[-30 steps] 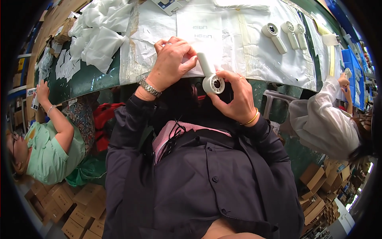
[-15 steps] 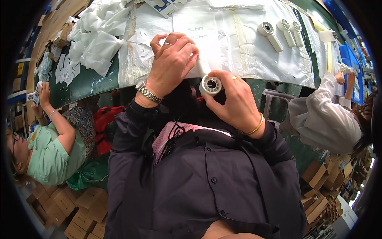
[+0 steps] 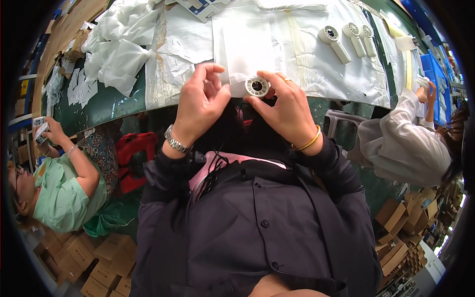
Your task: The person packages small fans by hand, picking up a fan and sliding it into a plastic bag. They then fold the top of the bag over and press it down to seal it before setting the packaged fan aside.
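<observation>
My right hand point(image 3: 287, 101) grips a small white handheld fan by its round, slotted head point(image 3: 257, 87), thumb below and fingers above. The fan's handle does not show clearly against the white plastic beyond it. Just left of the fan is my left hand point(image 3: 202, 105), its fingers loosely bent and apart, with nothing visible in them. A translucent white plastic bag point(image 3: 246, 47) lies flat on the table beyond both hands, its near edge close to the fan head.
Several white handheld fans, among them one with a dark centre point(image 3: 335, 44), lie at the far right. Crumpled white plastic point(image 3: 116, 64) and paper slips point(image 3: 81, 89) are at the left. One person point(image 3: 74, 183) sits left, another point(image 3: 401, 138) right. Cardboard boxes point(image 3: 106, 262) stand behind.
My left hand has come down and nearer me, its fingers spreading. My right hand has raised the fan head slightly away from me. The dark print on the bag no longer shows.
</observation>
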`<state>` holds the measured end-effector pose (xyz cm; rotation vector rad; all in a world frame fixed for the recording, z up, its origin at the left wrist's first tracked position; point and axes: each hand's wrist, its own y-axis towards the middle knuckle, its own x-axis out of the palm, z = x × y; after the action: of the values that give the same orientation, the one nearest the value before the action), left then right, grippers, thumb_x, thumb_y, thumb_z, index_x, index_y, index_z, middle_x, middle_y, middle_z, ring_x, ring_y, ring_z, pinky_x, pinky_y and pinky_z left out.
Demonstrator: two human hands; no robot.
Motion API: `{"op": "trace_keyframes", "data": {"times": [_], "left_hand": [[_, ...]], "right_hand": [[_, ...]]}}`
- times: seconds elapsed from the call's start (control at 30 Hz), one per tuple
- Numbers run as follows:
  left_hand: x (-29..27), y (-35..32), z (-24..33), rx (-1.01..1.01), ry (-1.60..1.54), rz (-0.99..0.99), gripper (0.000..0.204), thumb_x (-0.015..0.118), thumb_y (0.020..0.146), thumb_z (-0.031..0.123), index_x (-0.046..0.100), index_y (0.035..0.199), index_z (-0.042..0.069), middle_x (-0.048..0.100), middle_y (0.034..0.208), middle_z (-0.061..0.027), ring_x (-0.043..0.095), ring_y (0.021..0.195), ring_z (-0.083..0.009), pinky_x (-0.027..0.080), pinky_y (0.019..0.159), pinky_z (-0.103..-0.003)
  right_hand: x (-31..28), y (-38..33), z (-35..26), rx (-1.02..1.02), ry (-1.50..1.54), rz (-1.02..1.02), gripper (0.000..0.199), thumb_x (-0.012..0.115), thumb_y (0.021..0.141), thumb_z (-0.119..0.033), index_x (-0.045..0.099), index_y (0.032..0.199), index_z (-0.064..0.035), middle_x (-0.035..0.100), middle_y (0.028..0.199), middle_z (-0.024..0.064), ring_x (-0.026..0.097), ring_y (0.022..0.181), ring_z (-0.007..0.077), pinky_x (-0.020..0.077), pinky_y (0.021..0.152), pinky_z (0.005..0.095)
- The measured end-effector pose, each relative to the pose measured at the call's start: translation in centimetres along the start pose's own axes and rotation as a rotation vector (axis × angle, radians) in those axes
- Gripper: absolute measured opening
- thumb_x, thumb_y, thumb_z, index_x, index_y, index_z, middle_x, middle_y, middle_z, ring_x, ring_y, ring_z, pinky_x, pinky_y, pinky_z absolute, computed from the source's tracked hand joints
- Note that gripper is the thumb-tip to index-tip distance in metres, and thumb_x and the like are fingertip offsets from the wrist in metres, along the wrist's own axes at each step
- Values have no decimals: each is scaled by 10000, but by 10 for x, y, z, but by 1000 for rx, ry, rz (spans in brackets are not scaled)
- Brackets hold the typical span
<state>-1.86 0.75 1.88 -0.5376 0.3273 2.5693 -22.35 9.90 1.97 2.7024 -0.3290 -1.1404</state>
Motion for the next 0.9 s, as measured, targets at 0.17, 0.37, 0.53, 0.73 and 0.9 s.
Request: {"op": "trace_keyframes", "data": {"times": [0.17,0.37,0.53,0.73,0.9], "left_hand": [[12,-12,-11,-322,-207,-226,195,710,1026,82,660,1178,-29,597,764,59,473,579,0,347,528,-186],[22,-5,-20,-466,-587,-249,188,672,1038,84,659,1179,-40,591,671,39,497,542,-26,369,500,-206],[24,-9,-21,-511,-636,-201,192,657,1026,82,665,1150,-65,658,648,-20,531,498,-50,396,471,-219],[25,-14,3,-464,-454,-117,240,664,1085,176,653,1205,-32,630,637,-11,451,453,-33,313,431,-216],[26,-11,-3,-436,-510,-142,265,686,1084,230,692,1113,-34,662,625,-18,481,443,-34,346,423,-215]], "right_hand": [[2,2,-4,80,3,14,564,936,786,-234,719,1255,-7,715,1021,129,695,815,261,556,783,367],[6,8,3,-78,-199,133,491,951,747,-248,730,1137,-48,698,1109,110,661,1035,284,510,928,402],[4,13,1,-72,-246,140,496,966,709,-269,725,1091,-66,678,1233,116,612,1187,310,443,1016,435],[5,14,6,-80,-165,161,535,974,695,-307,706,1088,-61,668,1301,127,620,1204,313,403,1027,431],[3,17,5,-78,-84,137,548,968,708,-313,699,1113,-60,687,1272,115,648,1167,294,399,1020,413]]}}
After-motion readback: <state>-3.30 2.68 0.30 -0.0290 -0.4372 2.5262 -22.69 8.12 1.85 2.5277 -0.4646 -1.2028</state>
